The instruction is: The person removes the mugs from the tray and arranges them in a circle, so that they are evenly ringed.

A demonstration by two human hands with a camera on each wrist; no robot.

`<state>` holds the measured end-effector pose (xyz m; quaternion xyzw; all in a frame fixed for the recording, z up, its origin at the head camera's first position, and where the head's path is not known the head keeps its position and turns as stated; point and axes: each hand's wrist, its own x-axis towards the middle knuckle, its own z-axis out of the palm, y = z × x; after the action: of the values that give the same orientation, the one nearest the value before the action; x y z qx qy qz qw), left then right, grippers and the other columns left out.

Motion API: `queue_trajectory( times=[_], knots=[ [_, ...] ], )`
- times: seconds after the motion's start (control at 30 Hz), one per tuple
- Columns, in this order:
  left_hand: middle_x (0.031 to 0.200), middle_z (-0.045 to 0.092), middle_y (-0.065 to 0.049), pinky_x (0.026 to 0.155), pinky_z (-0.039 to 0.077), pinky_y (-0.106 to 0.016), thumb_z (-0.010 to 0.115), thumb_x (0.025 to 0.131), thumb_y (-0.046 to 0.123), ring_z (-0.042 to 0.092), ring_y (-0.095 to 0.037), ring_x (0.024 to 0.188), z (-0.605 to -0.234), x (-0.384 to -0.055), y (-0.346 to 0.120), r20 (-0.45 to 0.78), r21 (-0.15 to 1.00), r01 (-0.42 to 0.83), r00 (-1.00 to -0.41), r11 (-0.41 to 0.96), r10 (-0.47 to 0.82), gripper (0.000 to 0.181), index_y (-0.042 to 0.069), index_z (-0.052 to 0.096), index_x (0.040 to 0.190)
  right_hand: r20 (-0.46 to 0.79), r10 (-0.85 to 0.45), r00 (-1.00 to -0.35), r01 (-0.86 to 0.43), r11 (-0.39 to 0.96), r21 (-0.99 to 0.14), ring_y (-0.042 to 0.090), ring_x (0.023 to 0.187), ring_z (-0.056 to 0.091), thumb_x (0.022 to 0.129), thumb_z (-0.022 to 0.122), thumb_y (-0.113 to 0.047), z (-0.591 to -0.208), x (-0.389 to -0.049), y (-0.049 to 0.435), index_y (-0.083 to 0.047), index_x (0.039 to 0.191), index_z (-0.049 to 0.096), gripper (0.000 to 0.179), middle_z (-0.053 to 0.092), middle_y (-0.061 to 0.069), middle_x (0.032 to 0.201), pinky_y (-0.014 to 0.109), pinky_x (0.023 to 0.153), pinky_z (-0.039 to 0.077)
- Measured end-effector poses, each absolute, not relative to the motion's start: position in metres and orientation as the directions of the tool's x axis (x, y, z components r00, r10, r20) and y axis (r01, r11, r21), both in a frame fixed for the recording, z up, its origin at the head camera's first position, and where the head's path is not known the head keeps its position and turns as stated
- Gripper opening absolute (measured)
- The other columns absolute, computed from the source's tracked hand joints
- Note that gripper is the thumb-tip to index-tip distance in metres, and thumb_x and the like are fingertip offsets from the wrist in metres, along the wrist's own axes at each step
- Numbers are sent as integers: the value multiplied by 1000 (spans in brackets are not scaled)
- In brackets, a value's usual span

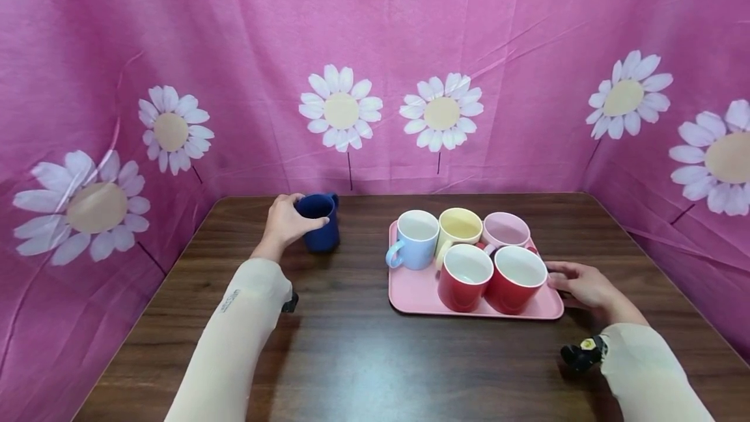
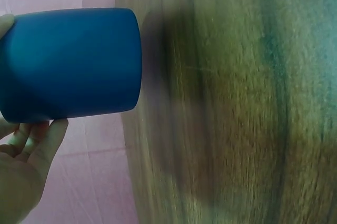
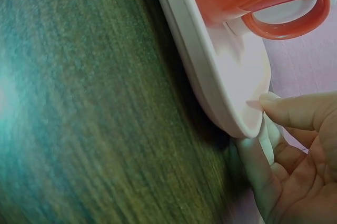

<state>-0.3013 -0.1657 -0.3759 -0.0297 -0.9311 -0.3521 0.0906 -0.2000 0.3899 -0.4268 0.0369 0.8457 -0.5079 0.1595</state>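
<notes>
- We see a dark brown tabletop [image 1: 351,292] with wood grain, a patch of glare lying toward its near edge.
- A magenta cloth [image 1: 387,18] hangs around its far, left and right edges, creased in places and printed with white daisies [image 1: 342,111] that have cream centres.
- Toward the tabletop's far left corner, close to the far edge, we find the dark blue mug [image 1: 322,236] — plain, smooth-sided and upright, its handle turned to the far right.
- The left hand [image 1: 290,223] clamps this mug, thumb across its near side; we cannot tell whether the base touches the wood.
- On the tabletop's right half we see a pink tray [image 1: 416,295] with rounded corners and a raised rim.
- Along the tray's far edge stand a light blue mug [image 1: 418,249], a yellow mug [image 1: 459,223] and a pale pink mug [image 1: 506,230]; along its near edge, a red mug [image 1: 463,292] beside a second red mug [image 1: 512,292], both white inside.
- The right hand [image 1: 586,288] pinches the tray's right edge — thumb on the rim, a finger underneath.
- Cream sleeves [image 1: 234,337] cover both forearms.
</notes>
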Motion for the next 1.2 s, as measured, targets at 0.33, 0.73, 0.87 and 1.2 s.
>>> queue_trajectory(
  times=[0.33,0.73,0.87,1.2],
  knots=[
    [128,46,-23,94,41,-51,80,69,47,42,-40,116,-379,-305,-170,187,660,96,-981,745,-40,81,-3,52,127,-295,-109,-949,210,479,-852,27,102,60,96,57,-17,-428,-201,392,15,137,31,58,54,29,123,48,81,52],
    [130,44,-24,97,38,-51,81,70,42,42,-41,118,-387,-306,-174,164,667,72,-985,742,-51,78,-4,52,127,-297,-111,-948,212,472,-855,22,97,61,96,57,-18,-427,-201,390,15,137,32,58,57,26,120,48,80,52],
    [130,44,-25,97,38,-52,80,71,42,41,-42,118,-389,-306,-175,153,680,63,-986,731,-58,78,-4,52,127,-300,-106,-948,214,484,-849,25,99,61,96,57,-19,-427,-201,390,15,137,32,59,55,29,122,47,81,52],
    [137,38,-27,100,36,-52,79,73,43,39,-42,122,-385,-306,-177,88,674,50,-996,737,-13,88,-3,41,138,-311,-92,-946,224,507,-832,39,109,56,96,58,-24,-425,-199,389,13,139,32,63,47,34,128,48,82,52]
  ],
)
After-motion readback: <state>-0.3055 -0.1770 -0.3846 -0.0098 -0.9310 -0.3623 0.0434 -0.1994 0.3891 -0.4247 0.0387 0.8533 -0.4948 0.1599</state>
